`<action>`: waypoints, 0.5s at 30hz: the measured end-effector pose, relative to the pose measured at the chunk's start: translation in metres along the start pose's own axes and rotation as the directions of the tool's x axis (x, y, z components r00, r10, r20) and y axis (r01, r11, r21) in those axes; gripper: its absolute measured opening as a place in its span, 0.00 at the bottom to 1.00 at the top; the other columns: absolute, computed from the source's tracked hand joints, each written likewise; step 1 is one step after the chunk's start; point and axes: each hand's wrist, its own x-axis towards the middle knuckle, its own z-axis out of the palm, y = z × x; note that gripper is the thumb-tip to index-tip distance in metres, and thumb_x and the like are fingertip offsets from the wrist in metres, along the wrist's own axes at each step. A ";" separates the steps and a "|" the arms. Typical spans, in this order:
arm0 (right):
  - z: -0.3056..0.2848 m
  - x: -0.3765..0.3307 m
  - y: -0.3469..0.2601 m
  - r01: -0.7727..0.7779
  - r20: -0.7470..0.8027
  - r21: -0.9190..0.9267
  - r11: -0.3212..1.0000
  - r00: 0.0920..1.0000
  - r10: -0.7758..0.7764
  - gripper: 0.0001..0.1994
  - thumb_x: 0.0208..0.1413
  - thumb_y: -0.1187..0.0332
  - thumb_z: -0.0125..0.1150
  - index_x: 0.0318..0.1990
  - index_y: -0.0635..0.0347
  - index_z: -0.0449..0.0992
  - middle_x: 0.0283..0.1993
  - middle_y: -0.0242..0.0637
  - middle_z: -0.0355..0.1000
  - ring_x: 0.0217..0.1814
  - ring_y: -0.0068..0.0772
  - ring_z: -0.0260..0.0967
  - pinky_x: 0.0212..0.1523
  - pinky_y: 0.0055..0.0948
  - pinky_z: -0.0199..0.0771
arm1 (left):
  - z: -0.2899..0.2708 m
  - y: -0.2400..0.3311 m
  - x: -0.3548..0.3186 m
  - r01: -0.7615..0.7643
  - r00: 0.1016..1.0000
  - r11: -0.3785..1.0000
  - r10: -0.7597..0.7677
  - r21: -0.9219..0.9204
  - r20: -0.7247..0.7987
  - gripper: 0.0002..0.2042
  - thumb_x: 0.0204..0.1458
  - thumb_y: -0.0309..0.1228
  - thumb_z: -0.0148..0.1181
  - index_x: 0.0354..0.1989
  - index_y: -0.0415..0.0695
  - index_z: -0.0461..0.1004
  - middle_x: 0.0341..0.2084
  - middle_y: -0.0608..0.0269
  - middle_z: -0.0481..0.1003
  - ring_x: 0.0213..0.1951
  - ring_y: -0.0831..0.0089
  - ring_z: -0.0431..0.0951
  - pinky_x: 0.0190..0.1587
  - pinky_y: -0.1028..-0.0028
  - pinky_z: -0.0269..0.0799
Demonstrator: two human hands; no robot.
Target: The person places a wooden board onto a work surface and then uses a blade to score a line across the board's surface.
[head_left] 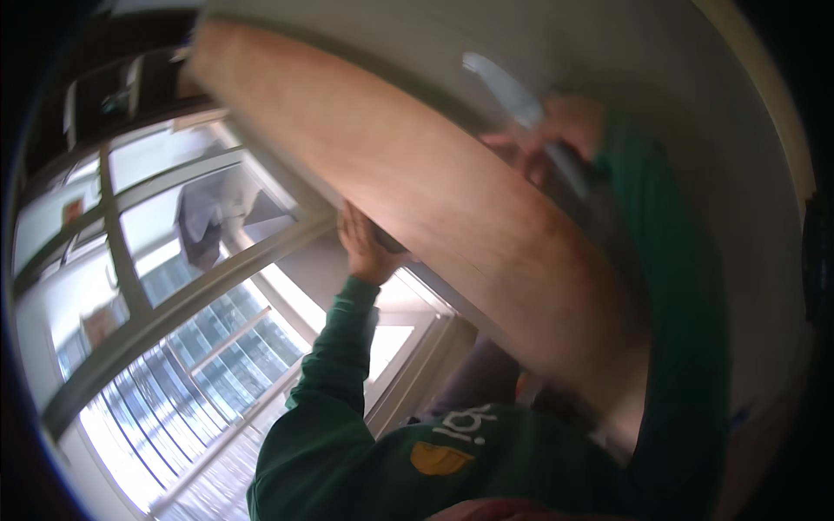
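While the right hand (560, 135), upper right of centre, is closed around a light-coloured, elongated tool (508, 91) blurred beyond identification, a wooden board (452, 200) runs diagonally from the upper left to the lower right of the frame. The left hand (369, 252), near centre, touches the board's lower-left edge, thumb and fingers spread; whether it grips cannot be told. A window frame (208, 273) occupies the left side.

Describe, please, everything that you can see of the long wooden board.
The board is long, pale tan and wood-like, with darker patches, somewhat blurred. It slants from upper left to lower right. The left hand touches its lower-left edge; the right hand is by the opposite edge, contact unclear.
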 end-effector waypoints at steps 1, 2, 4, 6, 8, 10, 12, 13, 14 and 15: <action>0.000 0.004 -0.001 0.001 0.017 -0.017 1.000 1.000 -0.001 0.10 0.55 0.69 0.61 0.37 0.69 0.73 0.66 0.64 0.62 0.40 0.40 0.79 0.35 0.34 0.83 | -0.003 0.002 -0.006 -0.038 0.999 0.999 0.038 0.011 -0.017 0.73 0.17 0.47 0.83 0.73 0.35 0.38 0.72 0.33 0.41 0.73 0.40 0.43 0.70 0.45 0.42; 0.000 -0.006 -0.006 -0.010 -0.004 -0.010 1.000 1.000 0.010 0.10 0.55 0.69 0.61 0.36 0.70 0.73 0.66 0.63 0.62 0.39 0.39 0.79 0.34 0.34 0.83 | -0.002 0.009 -0.003 -0.054 0.998 0.999 0.054 0.000 -0.022 0.72 0.18 0.45 0.83 0.73 0.36 0.38 0.72 0.33 0.40 0.73 0.40 0.43 0.70 0.45 0.42; 0.000 -0.001 -0.005 -0.011 0.039 0.010 1.000 0.999 0.011 0.10 0.54 0.70 0.62 0.36 0.70 0.72 0.67 0.62 0.60 0.38 0.38 0.80 0.34 0.33 0.84 | -0.009 0.015 -0.008 -0.035 0.999 0.999 0.035 0.017 -0.026 0.70 0.20 0.41 0.82 0.73 0.38 0.37 0.72 0.34 0.39 0.72 0.39 0.41 0.71 0.46 0.41; -0.005 -0.011 -0.005 0.005 0.058 0.014 1.000 0.998 -0.006 0.10 0.54 0.70 0.62 0.35 0.71 0.71 0.68 0.61 0.60 0.38 0.37 0.80 0.34 0.33 0.84 | -0.010 0.029 -0.001 -0.037 0.999 0.999 0.037 -0.002 -0.026 0.70 0.21 0.40 0.82 0.74 0.39 0.37 0.72 0.34 0.39 0.72 0.39 0.40 0.71 0.47 0.41; -0.004 -0.010 -0.005 -0.002 0.068 0.025 1.000 0.998 0.000 0.10 0.53 0.71 0.62 0.36 0.70 0.71 0.68 0.59 0.61 0.38 0.38 0.80 0.35 0.33 0.84 | -0.012 0.025 -0.002 -0.081 0.996 0.997 0.081 0.019 -0.026 0.70 0.21 0.41 0.82 0.74 0.39 0.37 0.72 0.35 0.40 0.72 0.39 0.40 0.72 0.47 0.41; -0.003 -0.012 -0.006 -0.007 0.064 0.023 1.000 0.998 0.005 0.09 0.53 0.72 0.62 0.36 0.70 0.71 0.67 0.58 0.62 0.38 0.39 0.80 0.35 0.33 0.84 | -0.011 0.022 -0.002 -0.101 0.994 0.994 0.102 0.031 -0.026 0.70 0.21 0.41 0.82 0.74 0.39 0.37 0.72 0.36 0.40 0.72 0.39 0.40 0.72 0.47 0.41; 0.000 -0.014 -0.008 -0.004 0.044 0.008 1.000 0.999 0.004 0.09 0.53 0.72 0.62 0.36 0.70 0.71 0.66 0.56 0.63 0.39 0.39 0.79 0.35 0.34 0.85 | -0.011 0.020 -0.001 -0.102 0.994 0.994 0.103 0.034 -0.027 0.70 0.21 0.42 0.82 0.74 0.39 0.38 0.72 0.36 0.40 0.72 0.39 0.41 0.71 0.47 0.43; 0.000 -0.012 -0.008 -0.013 0.044 0.020 1.000 0.999 0.012 0.09 0.53 0.73 0.62 0.36 0.70 0.71 0.66 0.56 0.64 0.38 0.38 0.79 0.35 0.34 0.85 | -0.012 0.018 -0.001 -0.106 0.994 0.994 0.107 0.034 -0.032 0.70 0.21 0.43 0.82 0.74 0.40 0.38 0.72 0.36 0.40 0.72 0.39 0.42 0.71 0.46 0.43; 0.000 -0.010 -0.008 -0.023 0.045 0.032 0.999 0.999 0.021 0.09 0.53 0.73 0.62 0.36 0.70 0.71 0.66 0.55 0.64 0.38 0.38 0.79 0.35 0.34 0.85 | -0.011 0.017 -0.001 -0.108 0.993 0.994 0.110 0.034 -0.037 0.69 0.21 0.43 0.82 0.74 0.40 0.38 0.72 0.36 0.40 0.72 0.39 0.42 0.71 0.46 0.44; 0.000 -0.009 -0.007 -0.033 0.046 0.043 0.999 0.998 0.031 0.09 0.53 0.73 0.62 0.36 0.70 0.71 0.66 0.55 0.64 0.38 0.38 0.79 0.35 0.34 0.85 | -0.011 0.017 -0.002 -0.110 0.993 0.993 0.112 0.033 -0.043 0.69 0.21 0.44 0.82 0.74 0.40 0.39 0.72 0.36 0.40 0.71 0.38 0.42 0.71 0.46 0.45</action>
